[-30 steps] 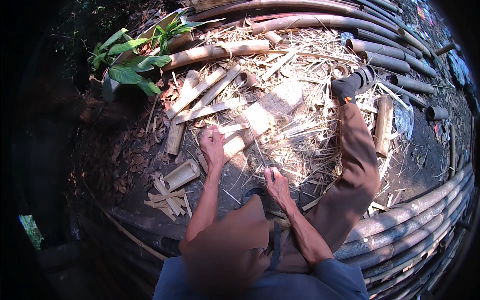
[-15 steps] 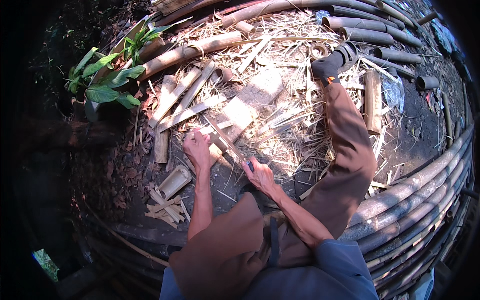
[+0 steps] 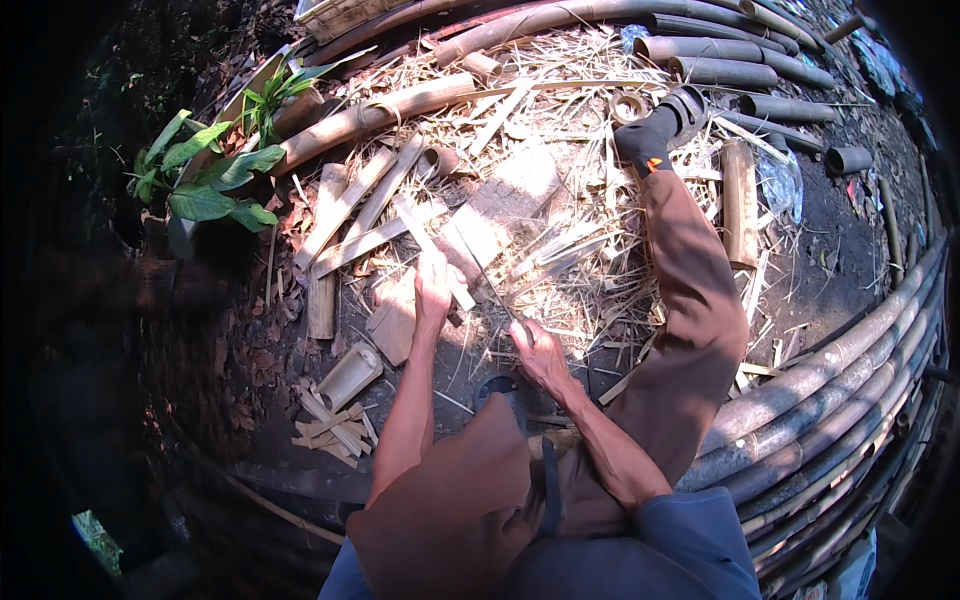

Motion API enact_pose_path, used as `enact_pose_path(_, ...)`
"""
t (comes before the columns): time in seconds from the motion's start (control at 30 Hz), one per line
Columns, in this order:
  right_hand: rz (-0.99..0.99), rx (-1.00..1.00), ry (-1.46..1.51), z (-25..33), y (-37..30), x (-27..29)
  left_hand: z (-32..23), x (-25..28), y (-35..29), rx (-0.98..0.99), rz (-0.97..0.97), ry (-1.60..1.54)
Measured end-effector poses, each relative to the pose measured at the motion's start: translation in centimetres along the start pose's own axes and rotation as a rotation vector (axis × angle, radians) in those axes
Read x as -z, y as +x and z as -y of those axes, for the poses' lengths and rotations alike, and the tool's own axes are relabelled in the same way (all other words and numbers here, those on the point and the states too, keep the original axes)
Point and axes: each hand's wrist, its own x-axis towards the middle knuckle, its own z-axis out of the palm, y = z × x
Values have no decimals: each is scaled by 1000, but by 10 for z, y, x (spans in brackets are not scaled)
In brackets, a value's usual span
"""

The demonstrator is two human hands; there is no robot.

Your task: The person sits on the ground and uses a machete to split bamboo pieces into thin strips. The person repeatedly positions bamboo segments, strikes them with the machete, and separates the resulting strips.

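My left hand [image 3: 433, 288] is closed around a pale bamboo strip [image 3: 414, 222], which sticks out past the fingers at both ends, its far end pointing up and left. In my right hand [image 3: 543, 357] I grip a long knife [image 3: 489, 278] by its handle. The thin blade slants away to the upper left, beside the strip and apart from it. Beyond the blade lies a sunlit chopping block [image 3: 512, 190] among shavings. Split bamboo pieces [image 3: 350, 200] rest left of the block.
Bamboo poles [image 3: 800, 390] are stacked along the right, and more bamboo lengths [image 3: 710, 50] lie at the far side. Cut slats [image 3: 335, 430] and a bamboo half [image 3: 350, 375] lie near my left forearm. A leafy plant [image 3: 210, 175] stands at the left. My outstretched leg [image 3: 690, 290] crosses the right side.
My left hand has moved right and a little farther away, turning the strip to point up and left. The knife's blade now stands more upright, and my right hand has shifted slightly right.
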Motion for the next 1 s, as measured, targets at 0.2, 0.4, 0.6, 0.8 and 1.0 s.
enact_pose_path(0.2,69,154,-154,-11,7,-14,-52,47,-28,715,294,306)
enact_pose_path(0.4,-64,384,-306,-44,13,-29,-113,9,-66,613,-140,-356)
enact_pose_path(0.6,38,143,-162,4,-1,-16,-87,-5,-73,133,-413,197)
enact_pose_path(0.8,123,183,-145,25,-5,-12,-94,-20,-65,101,-419,292)
enact_pose_path(1.0,101,179,-176,17,-3,-16,-110,-39,-63,106,-456,310)
